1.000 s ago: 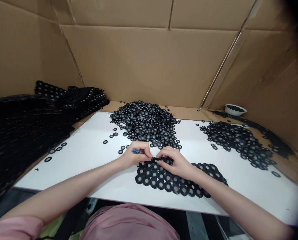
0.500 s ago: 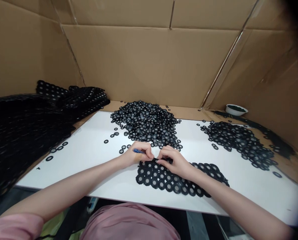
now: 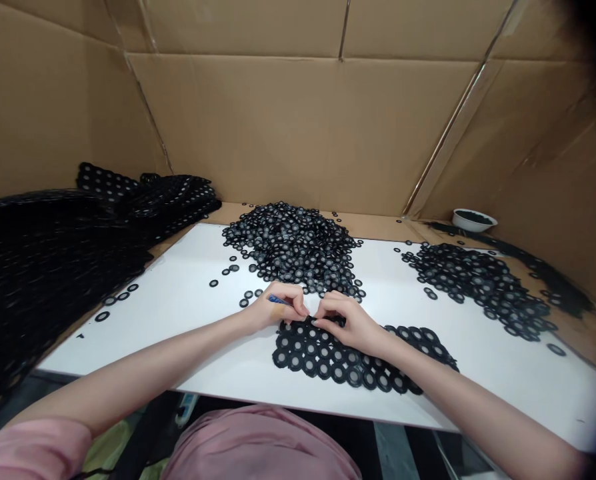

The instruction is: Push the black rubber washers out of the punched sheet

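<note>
The black ring panel lies on the white worktop. Right hand: grip narrow, pinching the panel's far edge. Left hand: grip closed around a blue tool. Beyond both: a loose ring pile.

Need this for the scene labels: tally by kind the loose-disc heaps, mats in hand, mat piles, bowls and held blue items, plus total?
Loose-disc heaps: 2
Joined-disc mat at the right hand: 1
Dark mat pile: 1
White bowl: 1
Slim blue item in the left hand: 1
Total: 6
</note>
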The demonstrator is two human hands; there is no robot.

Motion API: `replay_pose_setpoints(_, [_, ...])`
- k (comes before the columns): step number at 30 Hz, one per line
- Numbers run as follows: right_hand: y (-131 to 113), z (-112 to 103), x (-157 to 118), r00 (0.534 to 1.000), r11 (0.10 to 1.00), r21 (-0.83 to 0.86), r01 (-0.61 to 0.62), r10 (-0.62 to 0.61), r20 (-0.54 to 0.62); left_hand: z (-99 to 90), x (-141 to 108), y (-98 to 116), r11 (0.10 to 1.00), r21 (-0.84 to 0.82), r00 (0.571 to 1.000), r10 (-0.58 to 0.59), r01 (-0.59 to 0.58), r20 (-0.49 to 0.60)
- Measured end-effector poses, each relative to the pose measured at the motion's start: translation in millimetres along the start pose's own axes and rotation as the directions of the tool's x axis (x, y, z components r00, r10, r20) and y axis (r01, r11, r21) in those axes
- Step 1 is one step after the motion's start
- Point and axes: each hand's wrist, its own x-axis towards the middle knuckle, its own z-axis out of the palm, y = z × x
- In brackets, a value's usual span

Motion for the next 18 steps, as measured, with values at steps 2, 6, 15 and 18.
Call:
replay_pose_setpoints(2, [-0.5,-0.3,0.4,1.000,1.000,0.003,0.004,-0.004,0.003,0.4,0.3,-0.1,0.999,-0.017,0.999,-0.037,0.037,0.003])
replay_pose_setpoints(6, [-1.5,-0.2,1.0,1.000,1.000,0.007,-0.003,0.003,0.015,1.7,2.0,-3.9,0.997,-0.023,0.997,-0.070,0.070,0.018])
replay_pose_setpoints(15, [-1.2,-0.2,0.0,1.000,1.000,-0.010,-0.004,0.004,0.013,4.7,4.1,-1.5,0.992,-0.050,0.993,-0.112,0.114,0.038])
replay_pose_setpoints(18, [0.5,0.4,-2.0,1.000,0.999,-0.028,-0.017,0.017,0.011,5.3,2.9,-0.7,0.981,-0.120,0.988,-0.153,0.155,0.019])
